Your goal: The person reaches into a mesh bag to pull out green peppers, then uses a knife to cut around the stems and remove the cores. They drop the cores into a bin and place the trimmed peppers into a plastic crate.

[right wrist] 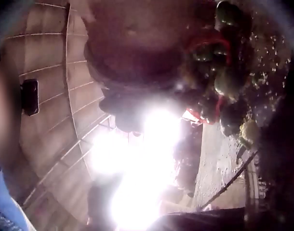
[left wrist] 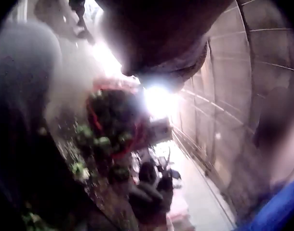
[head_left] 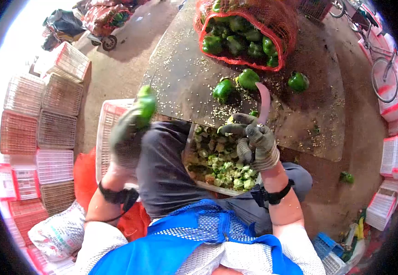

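In the head view, my gloved left hand [head_left: 128, 140] grips a green bell pepper [head_left: 146, 101], both blurred, over the pale crate [head_left: 105, 137] beside my left leg. My gloved right hand [head_left: 259, 144] holds a knife [head_left: 264, 103] whose curved, pinkish blade points away from me. At that hand's fingertips is a pale green pepper core [head_left: 228, 123], which also shows in the right wrist view as a yellowish lump [right wrist: 249, 132]. Below the right hand, a container [head_left: 226, 190] between my legs holds many cut cores [head_left: 217, 160]. Several loose peppers [head_left: 223, 90] lie on the board ahead.
A red mesh sack [head_left: 272, 34] full of green peppers lies open toward me on the seed-strewn board [head_left: 176, 68]. Stacked crates [head_left: 57, 133] line the left side. More crates [head_left: 393, 156] and a bicycle [head_left: 384, 75] stand at right. A white sack [head_left: 61, 231] lies lower left.
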Action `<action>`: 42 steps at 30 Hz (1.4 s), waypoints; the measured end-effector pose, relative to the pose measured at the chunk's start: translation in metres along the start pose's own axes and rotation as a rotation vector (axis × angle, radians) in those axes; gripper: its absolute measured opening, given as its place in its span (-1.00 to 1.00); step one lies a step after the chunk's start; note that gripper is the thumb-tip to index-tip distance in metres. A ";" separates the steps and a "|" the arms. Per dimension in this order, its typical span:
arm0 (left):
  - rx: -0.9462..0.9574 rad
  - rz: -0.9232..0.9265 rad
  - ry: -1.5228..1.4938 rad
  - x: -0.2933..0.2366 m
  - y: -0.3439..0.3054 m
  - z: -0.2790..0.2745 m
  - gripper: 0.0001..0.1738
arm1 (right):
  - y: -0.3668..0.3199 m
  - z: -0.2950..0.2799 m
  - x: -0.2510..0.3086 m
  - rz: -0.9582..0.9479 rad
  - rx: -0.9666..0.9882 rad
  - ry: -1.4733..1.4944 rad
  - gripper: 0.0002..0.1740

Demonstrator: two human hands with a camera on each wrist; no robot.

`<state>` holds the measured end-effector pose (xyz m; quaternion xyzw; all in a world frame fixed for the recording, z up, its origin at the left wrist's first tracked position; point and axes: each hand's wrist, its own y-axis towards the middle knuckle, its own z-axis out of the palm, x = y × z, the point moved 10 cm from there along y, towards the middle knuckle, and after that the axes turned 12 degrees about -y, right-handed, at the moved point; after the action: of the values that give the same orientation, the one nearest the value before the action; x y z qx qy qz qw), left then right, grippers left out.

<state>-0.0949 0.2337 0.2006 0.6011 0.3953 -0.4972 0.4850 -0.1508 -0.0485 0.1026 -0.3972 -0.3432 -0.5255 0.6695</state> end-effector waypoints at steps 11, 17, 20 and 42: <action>0.185 -0.306 0.990 0.106 0.078 0.006 -0.26 | -0.006 -0.053 0.001 0.065 -0.215 -0.147 -0.56; 0.410 -0.548 0.788 0.222 0.141 0.157 -0.40 | -0.010 -0.089 0.015 0.084 -0.421 -0.274 -0.60; 0.364 -0.251 0.220 0.285 0.156 0.191 -0.61 | -0.007 -0.105 0.020 0.010 -0.494 -0.360 -0.72; 0.961 -0.004 0.450 0.116 0.055 0.258 -0.67 | 0.031 -0.081 0.004 0.051 -0.267 -0.544 -0.31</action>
<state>-0.0749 -0.0313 0.0882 0.8467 0.2184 -0.4818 0.0573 -0.1166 -0.1178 0.0642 -0.6163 -0.4277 -0.4232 0.5082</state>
